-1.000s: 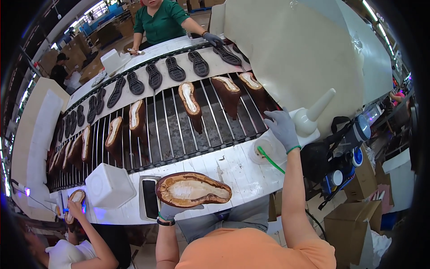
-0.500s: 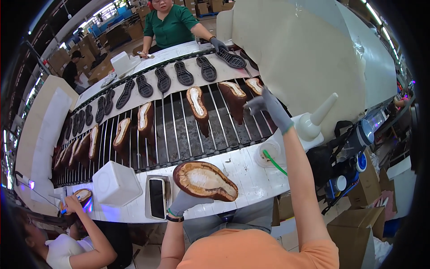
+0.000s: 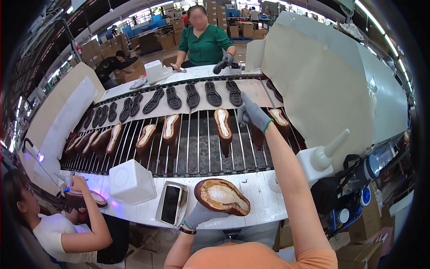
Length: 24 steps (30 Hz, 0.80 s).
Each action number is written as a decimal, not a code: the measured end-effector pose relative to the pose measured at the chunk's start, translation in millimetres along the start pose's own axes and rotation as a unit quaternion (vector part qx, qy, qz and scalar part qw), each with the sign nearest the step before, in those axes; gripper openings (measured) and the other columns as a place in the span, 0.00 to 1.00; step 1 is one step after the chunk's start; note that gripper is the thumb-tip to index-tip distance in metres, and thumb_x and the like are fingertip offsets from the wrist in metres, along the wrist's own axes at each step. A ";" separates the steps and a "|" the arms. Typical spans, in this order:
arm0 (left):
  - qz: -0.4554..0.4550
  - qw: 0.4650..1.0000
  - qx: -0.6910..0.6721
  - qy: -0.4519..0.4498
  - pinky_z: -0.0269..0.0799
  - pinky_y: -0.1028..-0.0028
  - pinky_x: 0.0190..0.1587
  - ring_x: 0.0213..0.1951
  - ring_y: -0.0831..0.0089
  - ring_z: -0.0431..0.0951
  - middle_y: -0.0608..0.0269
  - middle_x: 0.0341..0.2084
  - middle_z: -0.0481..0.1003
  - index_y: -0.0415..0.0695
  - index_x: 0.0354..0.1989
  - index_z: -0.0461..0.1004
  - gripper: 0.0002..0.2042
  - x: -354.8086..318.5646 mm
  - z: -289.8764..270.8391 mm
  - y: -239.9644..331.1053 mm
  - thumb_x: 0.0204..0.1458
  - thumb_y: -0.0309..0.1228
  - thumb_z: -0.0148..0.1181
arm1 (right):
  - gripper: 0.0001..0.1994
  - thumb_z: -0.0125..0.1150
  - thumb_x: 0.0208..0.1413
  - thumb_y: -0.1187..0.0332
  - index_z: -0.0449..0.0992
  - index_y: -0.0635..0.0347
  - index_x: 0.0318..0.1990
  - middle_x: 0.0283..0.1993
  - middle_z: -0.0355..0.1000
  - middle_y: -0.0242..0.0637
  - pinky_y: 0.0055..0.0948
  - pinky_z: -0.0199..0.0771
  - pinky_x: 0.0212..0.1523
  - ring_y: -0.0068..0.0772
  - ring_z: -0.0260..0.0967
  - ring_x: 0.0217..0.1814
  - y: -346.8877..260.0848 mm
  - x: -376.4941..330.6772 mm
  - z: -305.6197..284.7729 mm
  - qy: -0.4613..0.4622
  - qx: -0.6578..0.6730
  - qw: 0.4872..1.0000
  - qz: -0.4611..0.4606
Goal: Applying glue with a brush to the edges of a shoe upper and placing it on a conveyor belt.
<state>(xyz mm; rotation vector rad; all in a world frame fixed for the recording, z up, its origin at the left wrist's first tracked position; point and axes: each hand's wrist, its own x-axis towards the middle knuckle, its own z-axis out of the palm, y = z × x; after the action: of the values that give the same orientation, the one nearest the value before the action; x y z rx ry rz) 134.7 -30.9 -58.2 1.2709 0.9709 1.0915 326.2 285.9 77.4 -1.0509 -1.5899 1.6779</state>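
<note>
**Left hand on shoe upper, right hand out over the rack**

Left hand [image 3: 200, 214], grey glove, is clamped under a brown shoe upper [image 3: 222, 197], sole side up, pale inner face showing. The upper sits over the near edge of the white table [image 3: 264, 197], just right of a phone in a white tray [image 3: 170, 203].

Right hand [image 3: 251, 112], grey glove with green cuff, is stretched over the wire conveyor rack [image 3: 197, 143]. Fingers are spread, close to a dark shoe piece [image 3: 256, 134] on the rack. Can't tell if it's gripping or only touching it.

More brown uppers lie in a row on the rack, e.g. one [image 3: 222, 125] just left of the right hand. Black outsoles [image 3: 192, 95] line up on the paper strip behind.

White squeeze bottle [image 3: 320, 160] stands at the table's right end, near the right forearm. White box [image 3: 131, 181] sits left of the phone tray.

A person in a green top [image 3: 205, 44] works across the line. Another person at lower left holds a shoe [image 3: 85, 198] under violet light.
</note>
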 end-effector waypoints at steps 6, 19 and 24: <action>0.009 0.996 0.086 -0.022 0.65 0.68 0.64 0.61 0.69 0.68 0.61 0.61 0.67 0.44 0.66 0.59 0.44 2.8 -2.5 -7.4 0.38 0.30 0.79 | 0.33 0.44 0.66 0.48 0.75 0.65 0.14 0.11 0.64 0.36 0.25 0.64 0.22 0.28 0.60 0.14 63.4 -18.2 -0.4 0.009 -0.051 0.999 0.006; 0.006 0.999 0.022 -0.030 0.66 0.66 0.64 0.61 0.69 0.68 0.60 0.62 0.66 0.44 0.67 0.57 0.40 -2.0 1.3 1.5 0.45 0.26 0.74 | 0.29 0.48 0.66 0.53 0.73 0.61 0.13 0.09 0.61 0.33 0.27 0.74 0.24 0.27 0.59 0.11 61.2 -30.0 4.8 0.042 -0.016 0.999 0.027; -0.002 1.000 0.010 -0.020 0.66 0.66 0.64 0.61 0.68 0.69 0.60 0.60 0.69 0.43 0.66 0.60 0.42 -4.6 -0.1 -8.8 0.40 0.29 0.78 | 0.29 0.49 0.65 0.54 0.77 0.66 0.17 0.14 0.67 0.36 0.25 0.71 0.23 0.29 0.64 0.15 49.1 -42.6 15.4 0.024 -0.051 0.997 0.050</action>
<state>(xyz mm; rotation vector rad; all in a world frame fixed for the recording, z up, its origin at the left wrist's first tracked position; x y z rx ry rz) 134.3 -35.2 -67.1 1.3017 0.9557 1.0515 339.7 236.4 34.5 -1.2313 -1.6317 1.6383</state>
